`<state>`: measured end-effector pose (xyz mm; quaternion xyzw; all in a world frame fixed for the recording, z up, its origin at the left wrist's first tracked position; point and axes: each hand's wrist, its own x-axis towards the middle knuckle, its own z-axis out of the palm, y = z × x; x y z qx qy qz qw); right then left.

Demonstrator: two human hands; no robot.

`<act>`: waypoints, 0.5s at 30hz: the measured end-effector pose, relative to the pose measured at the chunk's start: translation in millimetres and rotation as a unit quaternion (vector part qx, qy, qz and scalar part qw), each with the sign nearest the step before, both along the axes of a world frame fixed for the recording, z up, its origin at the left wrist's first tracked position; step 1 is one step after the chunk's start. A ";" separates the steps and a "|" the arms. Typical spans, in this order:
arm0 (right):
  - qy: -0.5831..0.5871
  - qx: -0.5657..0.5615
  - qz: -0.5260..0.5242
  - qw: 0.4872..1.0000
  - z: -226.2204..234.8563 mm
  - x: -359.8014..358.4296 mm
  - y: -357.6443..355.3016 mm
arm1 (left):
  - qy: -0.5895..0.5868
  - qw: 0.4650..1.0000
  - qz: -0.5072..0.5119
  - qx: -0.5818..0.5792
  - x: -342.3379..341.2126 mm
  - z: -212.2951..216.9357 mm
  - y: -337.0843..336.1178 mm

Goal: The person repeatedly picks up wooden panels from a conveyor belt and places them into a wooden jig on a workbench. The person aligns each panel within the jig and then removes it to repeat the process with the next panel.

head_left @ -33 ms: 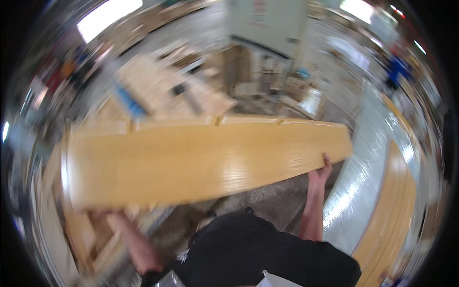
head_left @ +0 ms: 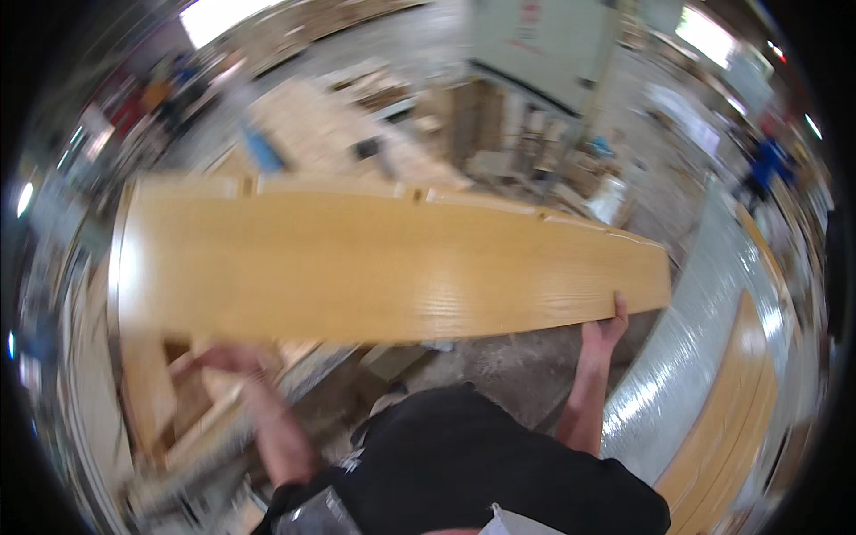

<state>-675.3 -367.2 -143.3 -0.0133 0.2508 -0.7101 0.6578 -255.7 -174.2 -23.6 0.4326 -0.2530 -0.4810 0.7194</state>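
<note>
A long light-brown wood-grain panel [head_left: 383, 259] spans the view in front of me, its right end narrower than its left. Small notches and glossy film strips show along its far edge. My right hand [head_left: 606, 332] grips the near edge close to the narrow end, thumb over the face and the other fingers hidden behind. Under the wide end, my left hand [head_left: 225, 359] is at the near edge, smeared by motion. Whether its fingers hold the edge or only lie against it cannot be made out.
A film-wrapped panel stack [head_left: 655, 383] lies at my right, with a brown panel [head_left: 722, 419] on it. Pale boards [head_left: 303, 125] are piled beyond the held panel. A wooden frame [head_left: 147, 383] stands at lower left. A large grey-green panel [head_left: 544, 49] stands upright behind; a person in blue [head_left: 769, 165] is far right.
The panel has shifted up in the view, its wide end most, and its near edge is higher. My left hand has moved up and slightly right; my right hand keeps its grip.
</note>
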 end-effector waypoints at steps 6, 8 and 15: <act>0.051 -0.114 0.077 0.989 76.6 126.4 44.8 | 0.048 0.952 0.209 -0.217 -6.9 20.4 -61.9; 0.071 -0.127 0.050 0.988 98.0 120.0 56.1 | 0.066 0.945 0.237 -0.217 37.9 29.0 -43.8; 0.211 -0.139 0.023 0.967 77.0 44.3 89.8 | 0.106 0.955 0.249 -0.122 237.6 -9.1 26.2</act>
